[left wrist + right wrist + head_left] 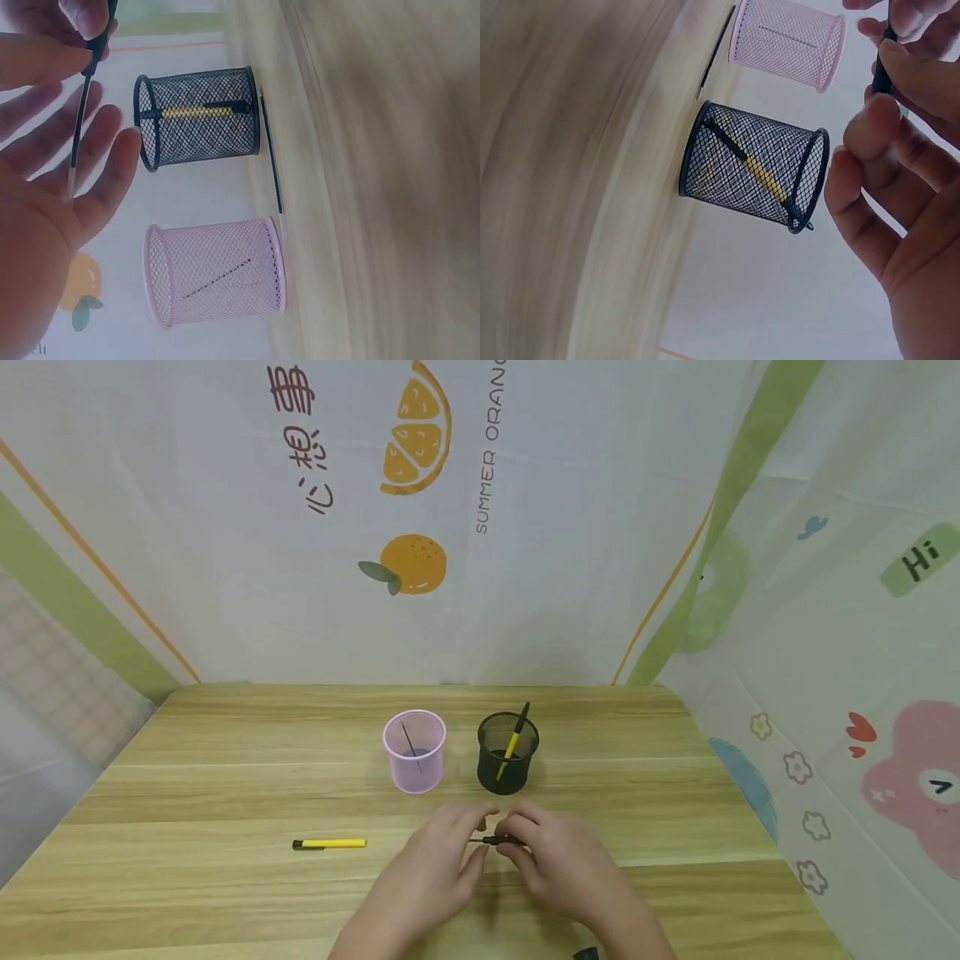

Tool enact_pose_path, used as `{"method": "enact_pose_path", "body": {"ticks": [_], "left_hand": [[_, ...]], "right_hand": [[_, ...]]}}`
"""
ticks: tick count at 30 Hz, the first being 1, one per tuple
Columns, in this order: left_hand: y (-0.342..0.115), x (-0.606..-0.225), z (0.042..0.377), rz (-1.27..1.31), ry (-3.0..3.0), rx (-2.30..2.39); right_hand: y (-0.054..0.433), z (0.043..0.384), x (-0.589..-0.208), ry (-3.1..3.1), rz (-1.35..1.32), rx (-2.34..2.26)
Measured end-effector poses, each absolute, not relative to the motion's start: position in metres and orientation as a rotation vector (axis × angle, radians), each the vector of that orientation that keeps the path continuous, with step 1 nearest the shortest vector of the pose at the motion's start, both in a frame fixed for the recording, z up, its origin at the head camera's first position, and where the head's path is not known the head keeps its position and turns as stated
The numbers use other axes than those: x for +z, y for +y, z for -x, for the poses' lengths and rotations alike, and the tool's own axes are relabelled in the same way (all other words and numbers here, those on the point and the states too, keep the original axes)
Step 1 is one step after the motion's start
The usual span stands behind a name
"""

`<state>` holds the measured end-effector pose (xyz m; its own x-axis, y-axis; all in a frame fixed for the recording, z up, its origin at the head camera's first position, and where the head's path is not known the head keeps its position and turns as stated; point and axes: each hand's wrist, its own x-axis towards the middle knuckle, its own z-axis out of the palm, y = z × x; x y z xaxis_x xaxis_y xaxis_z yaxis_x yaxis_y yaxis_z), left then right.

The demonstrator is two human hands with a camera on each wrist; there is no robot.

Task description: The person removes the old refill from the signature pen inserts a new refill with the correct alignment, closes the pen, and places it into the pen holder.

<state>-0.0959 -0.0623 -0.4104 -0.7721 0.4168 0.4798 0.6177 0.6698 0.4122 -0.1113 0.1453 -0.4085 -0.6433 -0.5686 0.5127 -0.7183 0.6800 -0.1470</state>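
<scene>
In the head view, my left hand (pixel 442 860) and right hand (pixel 562 860) meet in front of two mesh cups. Both pinch a slim black pen part (pixel 96 56) by their fingertips, the right hand holding its far portion. A thin dark ink refill (pixel 78 127) sticks out of its end, running across the left palm. In the right wrist view the black pen part (pixel 883 79) is partly covered by fingers. Another thin refill (pixel 272 157) lies on the table before the cups, seen only in the wrist views.
The pink mesh cup (pixel 417 777) has a thin dark stick (pixel 411 742) inside. Beside it, the black mesh cup (pixel 504 777) holds a yellow-and-black pen (pixel 513 743). A yellow pen piece with black end (pixel 330 843) lies left; a small black object (pixel 587 953) is at the front edge.
</scene>
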Motion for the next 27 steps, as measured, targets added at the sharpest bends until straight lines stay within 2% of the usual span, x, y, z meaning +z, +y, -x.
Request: {"method": "enact_pose_path", "body": {"ticks": [7, 14, 20, 27], "left_hand": [[-0.069, -0.411, 0.098, 0.815, -2.414, -0.848], [-0.096, -0.403, 0.102, 0.668, -2.409, -0.898], [-0.128, -0.406, 0.111, 0.592, -2.465, -0.616], [-0.164, -0.415, 0.113, 0.37, -2.829, -0.433]], "right_hand": [[0.151, 0.112, -0.409, -2.452, -0.993, 0.476], [0.159, 0.112, -0.406, -2.542, -0.875, 0.562], [0.165, 0.113, -0.404, -2.597, -0.805, 0.629], [0.168, 0.114, -0.403, -2.621, -0.803, 0.615]]}}
